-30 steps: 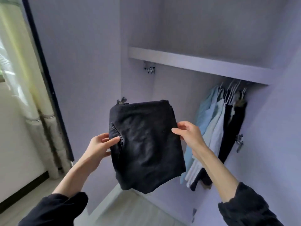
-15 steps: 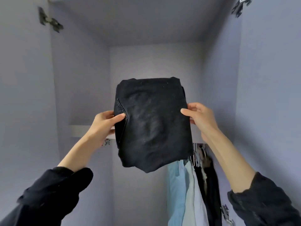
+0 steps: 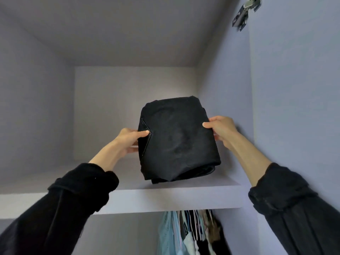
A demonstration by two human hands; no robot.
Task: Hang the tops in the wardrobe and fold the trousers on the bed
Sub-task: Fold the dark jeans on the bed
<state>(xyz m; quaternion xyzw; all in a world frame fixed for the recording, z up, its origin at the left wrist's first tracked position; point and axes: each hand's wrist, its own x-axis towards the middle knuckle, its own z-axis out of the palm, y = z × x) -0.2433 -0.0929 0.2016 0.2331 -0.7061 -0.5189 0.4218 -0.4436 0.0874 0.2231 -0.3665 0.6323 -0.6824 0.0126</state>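
Honestly, both hands, left hand point(image 3: 127, 142) and right hand point(image 3: 221, 130), pinch the folded trousers point(image 3: 176, 140); letting go too early near the shelf point(image 3: 165, 197) lip, it could slide off.

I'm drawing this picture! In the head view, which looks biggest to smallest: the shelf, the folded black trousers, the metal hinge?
1. shelf, widest.
2. folded black trousers, held by both hands.
3. metal hinge, smallest, though it sits at a different distance, so its true size is unsure.

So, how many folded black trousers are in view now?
1: the folded black trousers, held over the upper shelf between left hand and right hand. None other visible.
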